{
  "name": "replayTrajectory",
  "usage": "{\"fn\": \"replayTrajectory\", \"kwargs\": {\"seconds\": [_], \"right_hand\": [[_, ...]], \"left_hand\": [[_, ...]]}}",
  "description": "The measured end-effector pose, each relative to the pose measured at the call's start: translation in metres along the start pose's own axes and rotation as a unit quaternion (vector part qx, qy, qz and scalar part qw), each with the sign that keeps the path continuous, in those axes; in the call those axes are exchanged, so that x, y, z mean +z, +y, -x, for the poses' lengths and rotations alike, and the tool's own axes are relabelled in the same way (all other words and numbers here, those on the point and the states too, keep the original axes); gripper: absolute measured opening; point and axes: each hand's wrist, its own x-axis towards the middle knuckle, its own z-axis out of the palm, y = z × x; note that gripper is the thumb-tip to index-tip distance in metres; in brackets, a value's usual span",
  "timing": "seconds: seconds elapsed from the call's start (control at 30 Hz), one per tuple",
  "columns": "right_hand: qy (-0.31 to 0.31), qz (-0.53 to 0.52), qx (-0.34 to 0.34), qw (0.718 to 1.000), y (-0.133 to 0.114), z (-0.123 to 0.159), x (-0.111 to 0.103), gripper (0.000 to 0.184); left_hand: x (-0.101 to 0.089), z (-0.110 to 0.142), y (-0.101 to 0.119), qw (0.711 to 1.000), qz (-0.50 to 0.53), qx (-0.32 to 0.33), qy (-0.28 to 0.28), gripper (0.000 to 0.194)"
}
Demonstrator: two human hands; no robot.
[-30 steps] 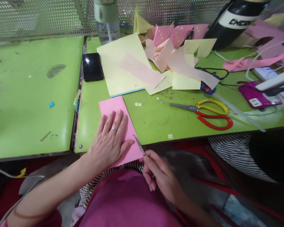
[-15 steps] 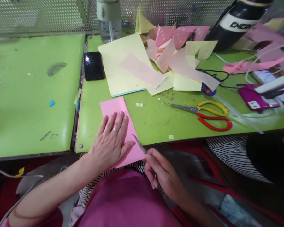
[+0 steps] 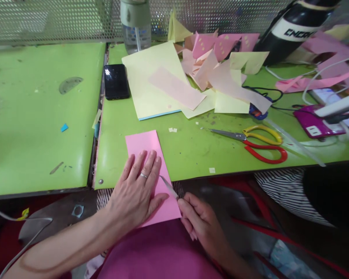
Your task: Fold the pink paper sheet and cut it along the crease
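Note:
A pink strip of paper (image 3: 141, 140), seemingly folded, lies over the front edge of the green table and reaches past it above my lap. My left hand (image 3: 141, 186) presses flat on it, palm down, fingers stretched out, a ring on one finger. In my right hand (image 3: 199, 217), just off the table edge, is a slim pointed metal blade that looks like a craft knife (image 3: 170, 188). Its tip rests over the paper's right side, near my left fingers. The handle end is hidden in my closed fingers.
Scissors (image 3: 250, 141) with yellow and red handles lie right of the paper. Behind are a phone (image 3: 116, 81), cream sheets (image 3: 151, 58), pink cut pieces (image 3: 203, 44), a clear bottle (image 3: 136, 29) and a black bottle (image 3: 293, 33). A purple power bank-like box (image 3: 312, 122) with cables lies right.
The pink paper has slid toward my body, with both hands moving along with it. The blade still lies over the paper's right side.

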Motion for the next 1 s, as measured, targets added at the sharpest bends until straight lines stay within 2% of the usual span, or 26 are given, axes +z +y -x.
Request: {"fn": "replayTrajectory", "kwargs": {"seconds": [0.13,0.23,0.33,0.47,0.6,0.8,1.0], "right_hand": [[0.048,0.004,-0.017,0.999,-0.001,0.0,0.005,0.043],[0.047,0.0,-0.012,0.999,0.002,-0.003,0.007,0.042],[0.04,0.056,-0.029,0.997,0.004,-0.009,0.006,0.045],[0.053,0.127,-0.075,0.988,0.004,-0.014,0.003,0.048],[0.073,0.11,-0.076,0.988,0.003,-0.01,-0.001,0.047],[0.061,0.071,-0.074,0.993,0.003,-0.014,0.002,0.047],[0.096,0.07,-0.081,0.99,0.0,-0.017,0.003,0.049]], "left_hand": [[-0.001,0.004,0.001,1.0,0.01,0.0,0.011,0.07],[0.001,0.002,-0.003,1.0,0.011,-0.017,0.022,0.07],[0.005,-0.002,-0.007,0.998,-0.005,-0.04,0.038,0.074],[0.007,-0.003,-0.01,0.998,-0.023,-0.031,0.039,0.076],[0.006,-0.003,-0.01,0.999,-0.033,-0.028,0.03,0.076],[0.005,-0.002,-0.009,0.998,-0.042,-0.032,0.026,0.075],[0.004,-0.002,-0.008,0.998,-0.046,-0.027,0.019,0.077]]}}
